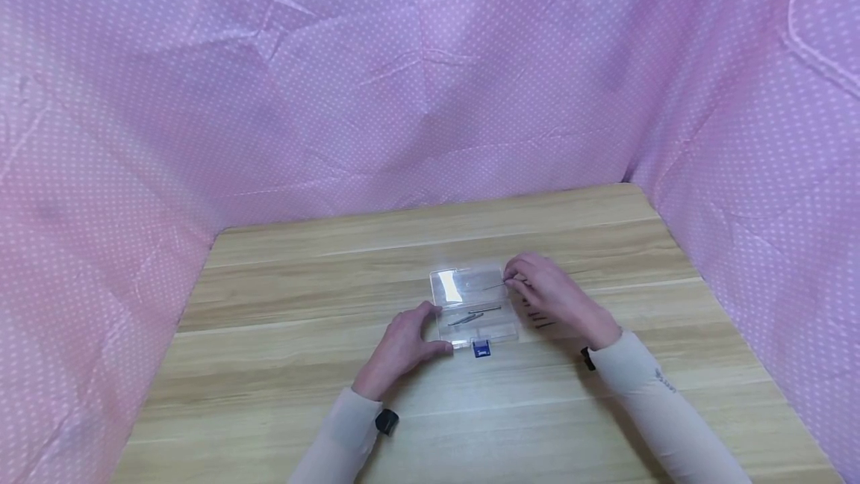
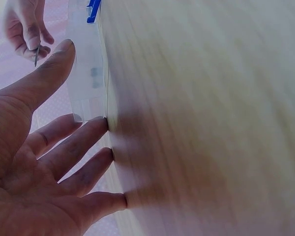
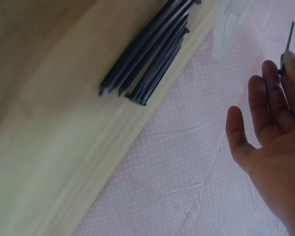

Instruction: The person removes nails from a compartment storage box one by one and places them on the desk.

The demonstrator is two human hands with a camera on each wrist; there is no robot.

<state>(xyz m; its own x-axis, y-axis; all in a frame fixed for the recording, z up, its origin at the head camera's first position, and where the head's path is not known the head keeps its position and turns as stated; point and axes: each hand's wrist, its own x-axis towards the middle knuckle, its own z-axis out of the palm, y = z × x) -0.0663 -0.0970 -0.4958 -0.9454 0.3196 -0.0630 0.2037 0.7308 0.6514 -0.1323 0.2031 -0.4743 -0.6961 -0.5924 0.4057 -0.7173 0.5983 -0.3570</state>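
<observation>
A clear plastic box (image 1: 441, 329) lies on the table with its lid folded back; several nails (image 1: 466, 318) lie inside. My left hand (image 1: 402, 342) holds the box at its left side, the thumb at the front corner and the fingertips by the side edge. Over the lid's right edge, my right hand (image 1: 547, 290) pinches a single thin nail (image 3: 289, 39) between thumb and forefinger, the other fingers loosely extended. A row of dark nails (image 3: 150, 54) lies on the table to the right of the box, under the right forearm.
A blue tab (image 1: 481, 349), perhaps a latch or label, shows at the box's front edge. The wooden table (image 1: 282, 364) extends around the box. Pink dotted cloth (image 1: 416, 95) hangs behind the table and along both sides.
</observation>
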